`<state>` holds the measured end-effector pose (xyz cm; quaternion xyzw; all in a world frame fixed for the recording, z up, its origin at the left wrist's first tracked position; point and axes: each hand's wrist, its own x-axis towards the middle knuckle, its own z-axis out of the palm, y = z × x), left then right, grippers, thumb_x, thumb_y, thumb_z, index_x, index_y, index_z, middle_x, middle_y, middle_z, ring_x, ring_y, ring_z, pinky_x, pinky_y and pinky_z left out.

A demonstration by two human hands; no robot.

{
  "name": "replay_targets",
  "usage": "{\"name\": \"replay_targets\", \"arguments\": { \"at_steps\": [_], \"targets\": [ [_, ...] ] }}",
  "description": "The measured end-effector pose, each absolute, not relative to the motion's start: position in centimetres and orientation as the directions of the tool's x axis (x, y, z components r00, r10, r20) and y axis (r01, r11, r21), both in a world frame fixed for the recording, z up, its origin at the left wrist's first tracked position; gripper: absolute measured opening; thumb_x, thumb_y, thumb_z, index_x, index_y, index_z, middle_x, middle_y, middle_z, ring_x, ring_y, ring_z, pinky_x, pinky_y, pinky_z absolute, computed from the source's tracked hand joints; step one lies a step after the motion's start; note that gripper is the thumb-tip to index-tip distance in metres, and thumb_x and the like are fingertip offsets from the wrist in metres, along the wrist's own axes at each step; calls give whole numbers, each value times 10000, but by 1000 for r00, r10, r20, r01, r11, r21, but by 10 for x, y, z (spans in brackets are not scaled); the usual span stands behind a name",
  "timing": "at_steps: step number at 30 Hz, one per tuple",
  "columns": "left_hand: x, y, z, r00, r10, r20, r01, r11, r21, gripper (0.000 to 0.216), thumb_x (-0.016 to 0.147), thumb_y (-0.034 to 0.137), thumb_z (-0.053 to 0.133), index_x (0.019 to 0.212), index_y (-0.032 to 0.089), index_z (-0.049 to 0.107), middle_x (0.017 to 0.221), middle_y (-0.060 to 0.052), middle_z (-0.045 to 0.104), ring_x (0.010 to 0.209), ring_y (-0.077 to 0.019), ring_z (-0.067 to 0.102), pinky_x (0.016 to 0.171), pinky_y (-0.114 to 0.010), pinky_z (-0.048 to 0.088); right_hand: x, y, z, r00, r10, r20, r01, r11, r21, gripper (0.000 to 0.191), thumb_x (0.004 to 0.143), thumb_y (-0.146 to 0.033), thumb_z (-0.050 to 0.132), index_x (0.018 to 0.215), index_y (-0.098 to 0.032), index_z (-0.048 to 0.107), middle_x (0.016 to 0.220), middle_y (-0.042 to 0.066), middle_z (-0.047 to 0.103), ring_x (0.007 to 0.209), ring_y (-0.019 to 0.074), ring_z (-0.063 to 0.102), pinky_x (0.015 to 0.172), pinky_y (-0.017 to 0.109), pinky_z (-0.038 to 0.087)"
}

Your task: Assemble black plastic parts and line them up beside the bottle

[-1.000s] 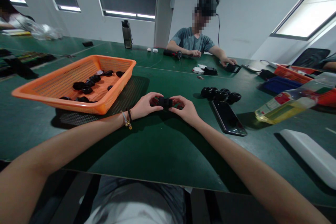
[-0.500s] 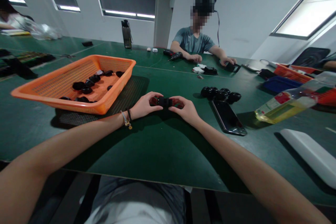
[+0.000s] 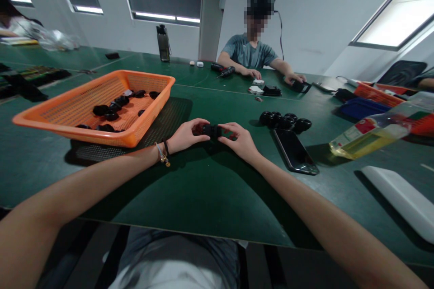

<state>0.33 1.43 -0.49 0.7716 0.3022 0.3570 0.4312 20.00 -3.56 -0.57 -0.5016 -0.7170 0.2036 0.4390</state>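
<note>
Between my two hands, just over the green table (image 3: 190,189), is a small black part (image 3: 212,131) with a notched outline; its exact kind does not show. My left hand (image 3: 187,137) pinches its left end between thumb and fingers. On the opposite end, the thumb and fingers of my right hand (image 3: 241,141) are closed. To the left stands an orange perforated basket (image 3: 149,119) with several black rounded parts (image 3: 111,110) in it. A cluster of similar glossy black parts (image 3: 285,121) lies to the right, beyond a phone (image 3: 294,151).
A tilted bottle of yellow liquid (image 3: 369,133) and a white block (image 3: 400,198) are on the right. Farther back are orange and blue trays (image 3: 362,108), a power drill (image 3: 224,70) and a dark bottle (image 3: 163,44). Across the table a person (image 3: 252,54) handles white and black pieces.
My hands stay nearly in place, the black part turned slightly between them. Across the table, the person's hand has moved onto a white piece.
</note>
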Motion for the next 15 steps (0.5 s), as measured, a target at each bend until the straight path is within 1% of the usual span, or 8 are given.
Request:
{"name": "replay_targets", "arguments": {
  "at_steps": [3,6,10,15],
  "targets": [
    [4,15,-5,562,774,291,147,-439,886,423,654,231,699,1036,131,547,941,-62,631,842,-163,606,815,-349,485,200,-35,-6,-109,893,436,564,417,-713,314,695,-229,627,1007,-242,664,990,48,610,793,160,578,611,288,474],
    [4,14,-4,562,774,292,147,-441,886,427,652,238,701,1035,128,547,945,-66,632,850,-167,608,821,-352,484,199,-35,-6,-114,887,448,571,428,-701,312,695,-224,633,1006,-237,663,929,41,625,783,162,581,626,291,474],
    [3,14,-3,562,776,287,167,-447,879,437,655,248,699,1043,122,543,968,-79,630,860,-172,608,824,-355,483,198,-36,-6,-85,882,463,561,426,-709,343,681,-215,640,1024,-219,640,909,41,653,794,174,591,622,292,467],
    [3,16,-5,567,769,295,179,-464,867,438,656,267,701,1043,133,546,952,-71,634,852,-174,610,813,-354,487,198,-36,-6,-66,884,462,558,417,-718,293,671,-222,647,963,-215,642,898,34,677,809,181,604,666,310,466]
  ]
}}
